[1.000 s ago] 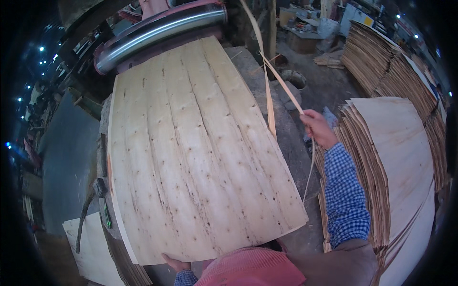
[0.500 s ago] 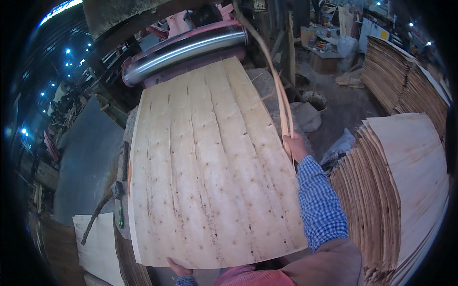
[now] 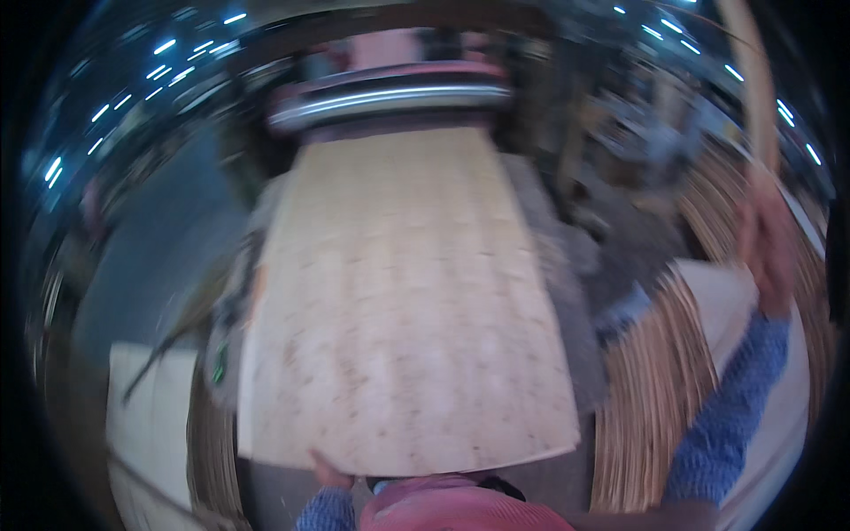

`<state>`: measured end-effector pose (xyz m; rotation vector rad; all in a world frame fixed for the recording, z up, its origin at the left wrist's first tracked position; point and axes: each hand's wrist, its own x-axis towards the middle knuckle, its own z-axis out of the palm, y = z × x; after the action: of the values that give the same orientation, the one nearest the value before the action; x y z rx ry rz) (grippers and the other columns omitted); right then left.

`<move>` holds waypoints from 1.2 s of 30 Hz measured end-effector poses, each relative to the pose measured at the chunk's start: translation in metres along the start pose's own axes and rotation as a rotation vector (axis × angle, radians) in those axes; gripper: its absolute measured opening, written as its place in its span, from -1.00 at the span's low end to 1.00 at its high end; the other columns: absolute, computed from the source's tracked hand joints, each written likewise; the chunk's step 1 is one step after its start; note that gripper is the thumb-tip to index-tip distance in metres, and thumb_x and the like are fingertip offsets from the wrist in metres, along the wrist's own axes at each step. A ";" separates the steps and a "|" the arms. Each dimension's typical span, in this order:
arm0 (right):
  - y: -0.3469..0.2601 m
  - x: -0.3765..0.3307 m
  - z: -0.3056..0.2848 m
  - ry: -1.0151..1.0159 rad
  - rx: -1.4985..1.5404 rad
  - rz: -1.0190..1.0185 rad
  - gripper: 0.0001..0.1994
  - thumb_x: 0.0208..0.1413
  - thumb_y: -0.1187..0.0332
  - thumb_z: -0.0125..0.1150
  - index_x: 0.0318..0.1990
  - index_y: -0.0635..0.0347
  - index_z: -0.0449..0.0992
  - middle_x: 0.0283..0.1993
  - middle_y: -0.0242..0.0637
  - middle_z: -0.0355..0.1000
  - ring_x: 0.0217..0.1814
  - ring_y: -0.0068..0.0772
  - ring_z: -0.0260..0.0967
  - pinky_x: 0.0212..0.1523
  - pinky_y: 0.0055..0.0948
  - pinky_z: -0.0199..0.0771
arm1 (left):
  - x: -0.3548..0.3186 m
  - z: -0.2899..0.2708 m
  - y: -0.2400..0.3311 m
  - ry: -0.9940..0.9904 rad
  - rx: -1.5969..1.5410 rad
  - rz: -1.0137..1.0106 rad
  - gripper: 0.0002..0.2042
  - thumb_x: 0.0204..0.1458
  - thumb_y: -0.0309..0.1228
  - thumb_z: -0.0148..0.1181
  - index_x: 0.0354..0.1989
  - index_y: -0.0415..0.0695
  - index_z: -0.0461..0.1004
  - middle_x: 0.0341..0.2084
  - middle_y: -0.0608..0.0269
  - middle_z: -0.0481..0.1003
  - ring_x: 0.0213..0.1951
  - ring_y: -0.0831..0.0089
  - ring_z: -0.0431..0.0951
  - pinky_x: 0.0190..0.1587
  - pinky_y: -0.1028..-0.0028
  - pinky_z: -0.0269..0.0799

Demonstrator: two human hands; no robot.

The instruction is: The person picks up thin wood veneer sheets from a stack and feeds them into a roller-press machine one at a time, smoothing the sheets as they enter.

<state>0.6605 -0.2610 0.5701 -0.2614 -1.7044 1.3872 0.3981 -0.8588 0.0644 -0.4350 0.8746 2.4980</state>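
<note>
Wood sheet [image 3: 407, 310]: pale, broad, lying flat on grey desk [image 3: 571, 310], far end close to shiny metal roller [image 3: 390, 104]. Left hand [image 3: 333, 474]: at near edge of sheet, thumb uppermost, fingers hidden; grip too blurred to tell, open or closed. Right hand [image 3: 768, 243]: raised well clear of sheet, grip closed round long pale wood strip [image 3: 755, 88]. Sheet stacks: one at right [image 3: 655, 389], another at lower left [image 3: 150, 398].

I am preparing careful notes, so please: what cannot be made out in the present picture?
Head view:
- left hand: most fingers, hidden under the sheet
- strip: upper end, cut off by the top edge
- right hand: exact finger positions, blurred
- sheet: fine marks, blurred
</note>
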 end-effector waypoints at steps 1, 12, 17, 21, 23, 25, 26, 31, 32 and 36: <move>-0.039 -0.029 0.012 0.048 -0.039 -0.006 -0.53 0.31 0.23 -0.03 0.29 0.20 0.12 -0.39 -0.34 0.41 -0.58 -0.69 0.37 -0.63 -0.76 0.47 | 0.009 0.046 -0.008 -0.076 0.004 -0.117 -0.25 0.19 0.23 -0.31 0.37 -0.13 -0.01 0.29 0.04 0.17 0.27 -0.02 0.20 0.29 -0.01 0.12; -0.048 0.001 0.543 -0.877 0.850 -0.082 -0.56 0.35 0.20 -0.11 0.31 0.13 0.12 -0.22 -0.35 0.37 -0.23 -0.58 0.40 -0.25 -0.53 0.52 | -0.070 0.057 0.196 -0.282 0.624 0.132 -0.43 0.19 -0.01 0.04 0.17 -0.26 0.30 0.12 0.09 0.40 0.07 0.33 0.47 0.03 0.40 0.40; 0.053 -0.109 0.779 -0.853 0.945 0.462 -0.64 0.34 0.17 -0.12 0.18 0.14 0.27 -0.18 -0.32 0.38 -0.23 -0.46 0.39 -0.23 -0.41 0.51 | -0.118 0.009 0.291 -0.394 0.521 0.105 -0.44 0.15 -0.13 0.13 0.22 -0.22 0.21 0.18 0.05 0.32 0.06 0.36 0.47 0.06 0.41 0.37; 0.160 -0.207 0.891 -0.759 0.833 0.910 -0.72 0.32 0.35 -0.16 0.09 0.31 0.18 -0.17 -0.11 0.33 -0.18 -0.24 0.38 -0.16 -0.25 0.56 | -0.146 -0.057 0.291 0.161 0.429 -0.003 -0.74 0.16 -0.31 0.12 -0.08 -0.21 0.42 -0.20 0.14 0.54 -0.28 0.46 0.59 -0.21 0.52 0.50; 0.199 -0.248 0.921 -0.806 0.789 0.950 -0.72 0.31 0.41 -0.18 0.11 0.33 0.15 -0.07 -0.04 0.36 -0.14 -0.19 0.41 -0.12 -0.18 0.56 | -0.149 -0.094 0.287 0.388 0.371 0.044 -0.84 0.18 -0.36 0.09 -0.22 -0.19 0.47 -0.38 0.22 0.58 -0.43 0.52 0.59 -0.34 0.56 0.51; 0.214 -0.274 0.944 -0.801 0.718 1.047 -0.74 0.31 0.40 -0.15 0.09 0.26 0.18 -0.05 -0.08 0.38 -0.13 -0.21 0.43 -0.15 -0.19 0.57 | -0.144 -0.106 0.297 0.515 0.395 0.087 -0.85 0.19 -0.35 0.08 -0.26 -0.18 0.47 -0.43 0.23 0.57 -0.47 0.52 0.57 -0.39 0.55 0.50; 0.222 -0.276 0.948 -0.810 0.727 1.062 -0.75 0.31 0.39 -0.14 0.08 0.24 0.20 -0.06 -0.11 0.39 -0.14 -0.23 0.43 -0.16 -0.21 0.57 | -0.137 -0.108 0.305 0.557 0.422 0.111 -0.86 0.19 -0.35 0.08 -0.27 -0.17 0.47 -0.45 0.23 0.57 -0.49 0.53 0.57 -0.41 0.55 0.49; 0.220 -0.270 0.934 -0.981 0.480 1.033 -0.51 0.24 0.28 0.06 0.27 0.18 0.14 -0.08 -0.31 0.41 -0.15 -0.46 0.40 -0.19 -0.45 0.45 | -0.067 -0.132 0.347 0.534 0.552 0.180 -0.86 0.21 -0.36 0.04 -0.28 -0.15 0.46 -0.44 0.24 0.57 -0.49 0.54 0.56 -0.46 0.58 0.45; 0.217 -0.268 0.911 -0.991 0.391 0.997 -0.47 0.25 0.25 0.05 0.31 0.19 0.10 0.01 -0.29 0.40 -0.04 -0.45 0.38 -0.10 -0.46 0.42 | -0.042 -0.139 0.355 0.534 0.594 0.189 -0.86 0.21 -0.36 0.04 -0.28 -0.15 0.46 -0.44 0.24 0.57 -0.50 0.54 0.56 -0.47 0.59 0.44; 0.250 -0.285 0.741 -0.914 0.139 0.788 -0.50 0.22 0.22 0.12 0.25 0.25 0.25 0.06 -0.29 0.41 0.02 -0.50 0.38 0.00 -0.45 0.41 | 0.089 -0.158 0.383 0.444 0.726 0.107 -0.86 0.20 -0.36 0.01 -0.26 -0.16 0.44 -0.48 0.24 0.55 -0.50 0.51 0.54 -0.48 0.55 0.44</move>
<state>0.1908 -0.8601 0.2332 -0.2456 -2.3376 2.4558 0.1490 -1.1996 0.1008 -0.6971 1.9135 1.9881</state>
